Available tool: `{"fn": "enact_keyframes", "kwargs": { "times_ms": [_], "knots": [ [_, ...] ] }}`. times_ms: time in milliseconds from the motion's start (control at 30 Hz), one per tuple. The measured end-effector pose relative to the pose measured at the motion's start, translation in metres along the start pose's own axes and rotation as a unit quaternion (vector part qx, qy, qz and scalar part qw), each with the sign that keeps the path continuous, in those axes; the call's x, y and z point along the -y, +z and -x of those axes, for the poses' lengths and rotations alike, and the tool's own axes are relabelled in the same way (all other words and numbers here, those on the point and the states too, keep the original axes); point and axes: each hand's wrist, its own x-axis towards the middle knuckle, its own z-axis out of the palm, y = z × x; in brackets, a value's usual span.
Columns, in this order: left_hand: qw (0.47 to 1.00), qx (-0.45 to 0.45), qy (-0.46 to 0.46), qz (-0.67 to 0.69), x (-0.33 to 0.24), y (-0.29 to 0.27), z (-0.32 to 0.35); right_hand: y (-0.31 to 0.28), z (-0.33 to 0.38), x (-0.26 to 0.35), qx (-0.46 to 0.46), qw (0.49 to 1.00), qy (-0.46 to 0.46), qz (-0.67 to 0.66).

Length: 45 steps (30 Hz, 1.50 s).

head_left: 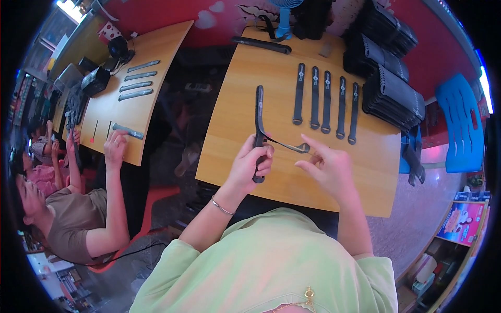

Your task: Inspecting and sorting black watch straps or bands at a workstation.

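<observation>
The black strap (260,112) is up over the worktop (229,135), in front of the person's tummy. Its long part points away from the body, almost straight, with one end far off and the other end poking out below the left hand (251,163). A thin part splits off near the fist and bends across to the right, so its loose tip sits just by the right hand (334,166). The left hand is nearer to the long part, and the right hand is nearer to the loose tip. The left hand is curled tight around the strap, with the thumb on top and the bent fingers on the right side. The right hand is spread, with its thumb and pointing finger apart and aimed left, and the tip lies by the gap. I cannot tell if the tip touches the skin. Both arms reach forward from the body. Past the right hand, five flat straps (327,101) lie side by side, also pointing away.
</observation>
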Motion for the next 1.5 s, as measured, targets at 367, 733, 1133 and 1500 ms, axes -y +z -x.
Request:
{"fn": "enact_keyframes", "kwargs": {
  "times_ms": [367, 733, 1133, 1500],
  "knots": [
    [0.989, -0.101, 0.008, 0.105, -0.009, -0.009, -0.006, 0.004, -0.006, 0.007, 0.108, 0.984, 0.141, -0.018],
    [0.992, -0.041, -0.104, -0.055, 0.003, 0.013, 0.005, 0.032, -0.015, 0.015, -0.029, 0.984, -0.090, -0.150],
    [0.956, 0.070, -0.230, -0.169, -0.048, -0.045, 0.032, -0.045, -0.079, -0.026, -0.166, 0.977, -0.067, -0.115],
    [0.970, 0.122, -0.140, -0.160, -0.083, -0.090, 0.062, -0.046, -0.149, -0.004, -0.231, 0.964, -0.102, -0.085]
  ]
}}
